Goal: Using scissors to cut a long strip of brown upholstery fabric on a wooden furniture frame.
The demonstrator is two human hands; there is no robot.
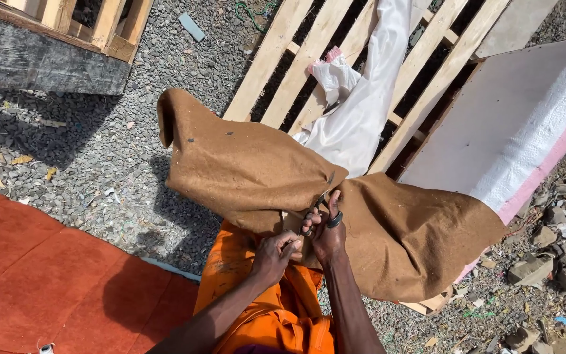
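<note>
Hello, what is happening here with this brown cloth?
A person in orange clothes is cutting a large brown felt-like cloth outdoors. The right hand holds scissors with fingers through the handles, blades in the cloth. The left hand grips the cloth's edge beside the cut. The cloth drapes over a wooden pallet and a white board with a pink edge. White fabric lies on the pallet. The ground is grey gravel, with an orange-red carpet on one side.
</note>
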